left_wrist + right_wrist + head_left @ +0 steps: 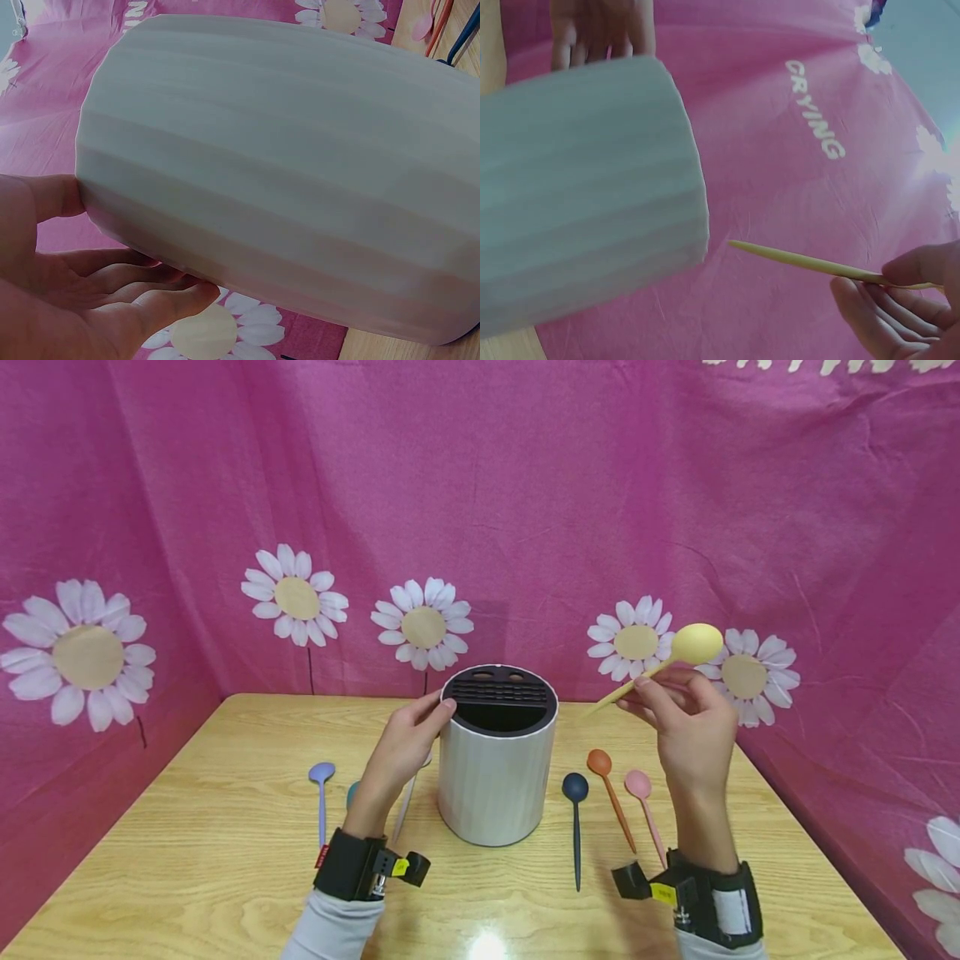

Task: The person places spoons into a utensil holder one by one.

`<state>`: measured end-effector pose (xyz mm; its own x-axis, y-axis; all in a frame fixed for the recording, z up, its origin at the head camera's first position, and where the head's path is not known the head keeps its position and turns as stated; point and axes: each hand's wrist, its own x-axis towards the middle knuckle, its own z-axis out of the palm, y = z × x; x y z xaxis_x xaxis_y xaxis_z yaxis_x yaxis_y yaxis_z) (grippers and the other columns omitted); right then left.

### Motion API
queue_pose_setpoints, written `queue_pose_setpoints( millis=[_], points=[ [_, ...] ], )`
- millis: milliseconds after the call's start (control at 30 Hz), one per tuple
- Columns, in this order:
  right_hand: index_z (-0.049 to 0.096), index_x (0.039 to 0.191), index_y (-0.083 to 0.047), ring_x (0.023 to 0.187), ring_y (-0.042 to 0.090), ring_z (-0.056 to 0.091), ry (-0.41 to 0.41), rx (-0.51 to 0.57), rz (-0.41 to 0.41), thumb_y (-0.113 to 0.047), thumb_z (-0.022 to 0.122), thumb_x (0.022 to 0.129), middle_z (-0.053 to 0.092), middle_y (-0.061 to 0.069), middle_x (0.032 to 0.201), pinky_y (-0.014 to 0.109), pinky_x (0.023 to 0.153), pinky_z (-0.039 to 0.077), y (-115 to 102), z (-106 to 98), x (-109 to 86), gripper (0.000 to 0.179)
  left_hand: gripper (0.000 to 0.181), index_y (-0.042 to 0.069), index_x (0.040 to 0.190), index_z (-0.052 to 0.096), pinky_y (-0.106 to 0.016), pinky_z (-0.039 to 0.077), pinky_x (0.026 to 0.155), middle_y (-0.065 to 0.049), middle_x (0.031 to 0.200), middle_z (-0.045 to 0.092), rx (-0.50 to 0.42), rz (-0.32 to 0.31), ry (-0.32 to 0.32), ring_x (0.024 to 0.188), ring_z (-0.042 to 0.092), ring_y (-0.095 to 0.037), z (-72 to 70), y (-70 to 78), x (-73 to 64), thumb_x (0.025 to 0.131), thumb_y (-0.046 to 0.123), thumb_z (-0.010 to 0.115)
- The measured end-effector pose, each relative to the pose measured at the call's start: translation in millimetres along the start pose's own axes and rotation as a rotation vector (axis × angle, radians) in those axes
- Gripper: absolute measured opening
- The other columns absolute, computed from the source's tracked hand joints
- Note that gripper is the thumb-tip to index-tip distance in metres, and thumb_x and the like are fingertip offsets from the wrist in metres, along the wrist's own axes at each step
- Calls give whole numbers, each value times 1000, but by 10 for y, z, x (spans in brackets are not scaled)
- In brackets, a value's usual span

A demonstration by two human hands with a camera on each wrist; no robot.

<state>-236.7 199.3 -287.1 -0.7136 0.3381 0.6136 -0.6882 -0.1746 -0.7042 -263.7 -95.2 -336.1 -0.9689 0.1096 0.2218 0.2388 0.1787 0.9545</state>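
A white ribbed utensil holder [491, 789] with a black slotted lid [501, 693] stands upright on the wooden table. My left hand [405, 735] grips its upper left side, the thumb at the rim and the fingers [180, 300] along the wall. To the right, in the air, my right hand [693, 718] pinches a yellow spoon [697, 644] by its handle. The bowl points up and right; the thin handle end [780, 255] slopes down toward the holder, apart from it in the right wrist view. The lid has a wide opening at the front and two small holes behind.
Right of the holder lie a dark blue spoon [575, 787], an orange spoon [600, 762] and a pink spoon [638, 783]. At left are a purple spoon [322, 772], a white one [405, 806] and a mostly hidden teal piece [352, 793]. A pink flowered cloth [525, 510] hangs behind.
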Motion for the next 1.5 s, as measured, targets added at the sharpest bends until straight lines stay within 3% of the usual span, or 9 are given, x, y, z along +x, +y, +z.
queue_pose_setpoints(
  millis=[167,267,467,800,1000,1267,1500],
  points=[
    [56,96,20,68,31,67,-5,65,-29,17,66,83,66,22,78,40,68,56,-8,106,-46,17,46,16,142,50,-20,28,43,-12,83,46,5,1,1,48,32,-11,2,-11,1,102,38,52],
    [56,98,21,70,31,67,-6,73,-38,17,66,83,67,22,79,39,69,56,-7,152,-75,19,47,16,142,50,-20,28,44,-13,88,49,6,2,1,49,33,-11,-1,-10,-2,101,38,53],
    [58,102,18,73,32,68,-13,64,-35,14,67,84,68,23,82,39,73,55,2,208,-121,21,46,16,142,50,-21,28,44,-7,80,44,12,8,0,48,32,-12,2,-5,-7,102,38,53],
    [62,103,13,79,31,68,-78,-16,-79,15,66,85,68,25,90,35,74,55,60,281,-175,19,47,16,143,49,-22,29,45,-8,85,49,31,0,4,49,33,-13,7,4,-14,102,39,52],
    [58,102,18,79,33,68,-98,-58,-89,14,65,85,66,30,90,35,73,55,93,330,-207,18,48,16,143,49,-23,31,47,-7,106,58,45,-7,5,57,37,-16,2,-5,-13,102,39,52],
    [62,103,13,80,30,68,-92,-151,-107,11,67,85,66,30,92,31,72,56,132,379,-237,18,48,18,143,49,-22,30,46,-9,100,57,42,-10,4,54,35,-16,0,1,-6,101,40,52],
    [60,100,18,78,32,68,-87,-299,-127,13,64,86,64,34,90,27,72,56,-59,536,-313,16,48,17,143,49,-22,31,46,-7,99,56,54,-13,7,56,37,-16,-12,22,-1,101,41,52]
  ],
)
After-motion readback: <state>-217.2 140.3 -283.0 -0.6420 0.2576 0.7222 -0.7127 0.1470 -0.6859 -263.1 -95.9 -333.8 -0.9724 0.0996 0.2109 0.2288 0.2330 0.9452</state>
